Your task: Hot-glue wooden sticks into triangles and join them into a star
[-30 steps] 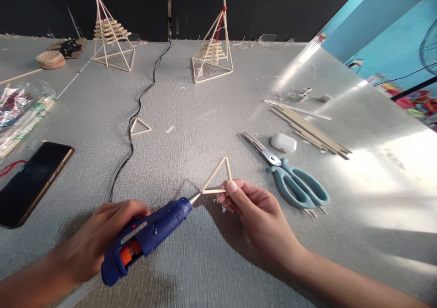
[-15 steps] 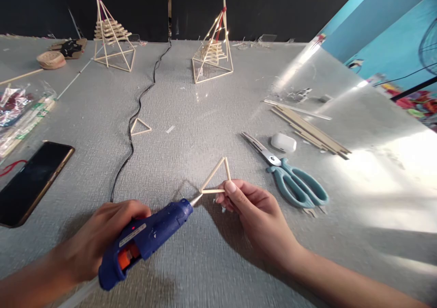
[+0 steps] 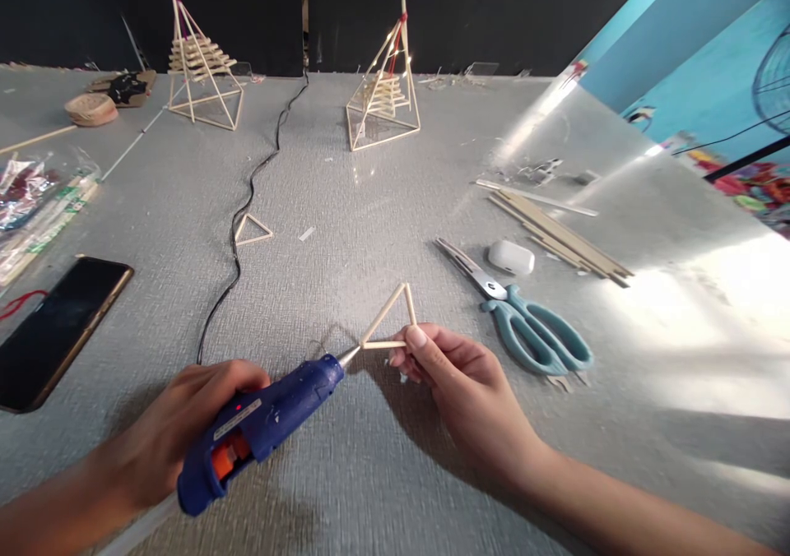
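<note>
My left hand (image 3: 166,428) grips a blue hot glue gun (image 3: 262,424) with an orange trigger. Its metal nozzle touches the left corner of a small triangle of thin wooden sticks (image 3: 388,319). My right hand (image 3: 460,383) pinches the triangle's right corner between thumb and fingers and holds it just above the grey table (image 3: 346,210). The gun's black cord (image 3: 247,210) runs away across the table toward the back.
Teal scissors (image 3: 531,326) and a white earbud case (image 3: 511,257) lie to the right, with a bundle of sticks (image 3: 559,235) behind them. A black phone (image 3: 58,330) lies at left. Two stick pyramids (image 3: 201,62) (image 3: 383,87) stand at the back, a small spare triangle (image 3: 252,229) mid-table.
The glue gun has shifted slightly, its nozzle staying at the triangle's left corner. My right hand and the triangle have barely moved.
</note>
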`<state>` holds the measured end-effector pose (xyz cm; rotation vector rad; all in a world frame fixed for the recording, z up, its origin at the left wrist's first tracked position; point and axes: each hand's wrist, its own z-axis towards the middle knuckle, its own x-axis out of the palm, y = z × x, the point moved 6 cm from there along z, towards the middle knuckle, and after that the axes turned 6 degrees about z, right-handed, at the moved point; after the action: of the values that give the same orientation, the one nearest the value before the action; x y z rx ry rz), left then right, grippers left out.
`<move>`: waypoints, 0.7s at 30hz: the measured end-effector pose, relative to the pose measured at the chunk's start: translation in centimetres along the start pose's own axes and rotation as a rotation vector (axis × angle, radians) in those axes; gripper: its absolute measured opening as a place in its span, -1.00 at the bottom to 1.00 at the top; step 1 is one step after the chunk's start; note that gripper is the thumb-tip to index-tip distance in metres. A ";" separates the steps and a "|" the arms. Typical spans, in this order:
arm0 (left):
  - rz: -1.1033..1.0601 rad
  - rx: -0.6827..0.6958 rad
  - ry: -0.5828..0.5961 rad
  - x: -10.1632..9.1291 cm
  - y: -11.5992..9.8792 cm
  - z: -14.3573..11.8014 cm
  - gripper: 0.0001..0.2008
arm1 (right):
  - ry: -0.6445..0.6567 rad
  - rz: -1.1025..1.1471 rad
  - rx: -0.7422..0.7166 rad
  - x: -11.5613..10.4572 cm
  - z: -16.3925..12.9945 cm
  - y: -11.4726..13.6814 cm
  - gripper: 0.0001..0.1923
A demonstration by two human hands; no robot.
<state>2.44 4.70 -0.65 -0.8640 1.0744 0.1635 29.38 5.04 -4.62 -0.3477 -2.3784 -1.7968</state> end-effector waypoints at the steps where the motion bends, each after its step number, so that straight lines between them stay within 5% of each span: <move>1: 0.011 -0.003 0.001 0.1 0.1 -0.1 -0.71 | 0.005 -0.005 0.001 0.0 0.0 0.0 -0.60; 21: 0.003 0.009 -0.033 -0.2 0.0 -0.1 -0.70 | -0.002 -0.021 -0.001 0.0 -0.1 0.0 -0.60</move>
<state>2.26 4.69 -0.57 -0.8488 1.0450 0.1741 29.34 4.93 -4.55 -0.3259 -2.3909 -1.8076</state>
